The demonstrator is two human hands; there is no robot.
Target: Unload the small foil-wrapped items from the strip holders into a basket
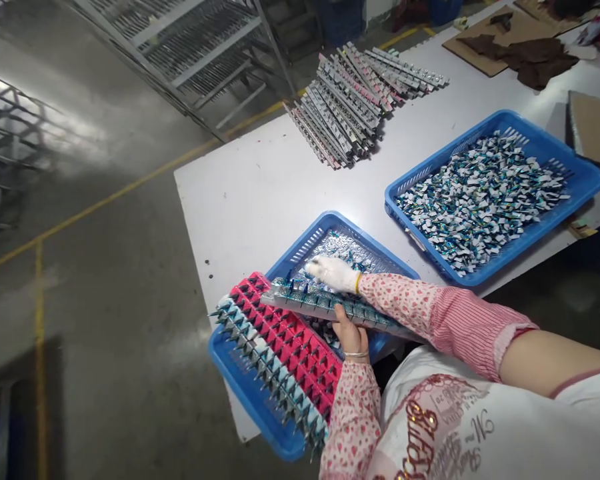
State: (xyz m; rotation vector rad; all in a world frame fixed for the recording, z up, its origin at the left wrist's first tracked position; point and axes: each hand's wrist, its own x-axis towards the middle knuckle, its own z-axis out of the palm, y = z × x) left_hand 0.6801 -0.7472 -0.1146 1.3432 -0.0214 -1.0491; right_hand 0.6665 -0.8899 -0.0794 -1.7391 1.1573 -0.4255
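My left hand (350,333), bare with a bracelet at the wrist, grips a long grey bar (320,308) from below. Small dark-blue and teal pointed pieces stand along the bar's top face. My right hand (333,273), in a white glove, is just beyond the bar, over a blue basket (330,217). Its fingers look curled together; what they hold, if anything, is hidden. Loose teal and white pieces (347,257) lie inside this basket. Bright pink bars (285,327) and light-blue bars (260,350) with rows of dark spikes rest across the basket's left side.
A second blue basket (495,120), heaped with small white and teal pieces (485,197), sits to the right on the white table (250,187). Many grey bars (340,110) are piled at the far edge. Cardboard (473,47) with brown cloth (535,60) lies beyond. Metal racks (190,53) stand on the floor.
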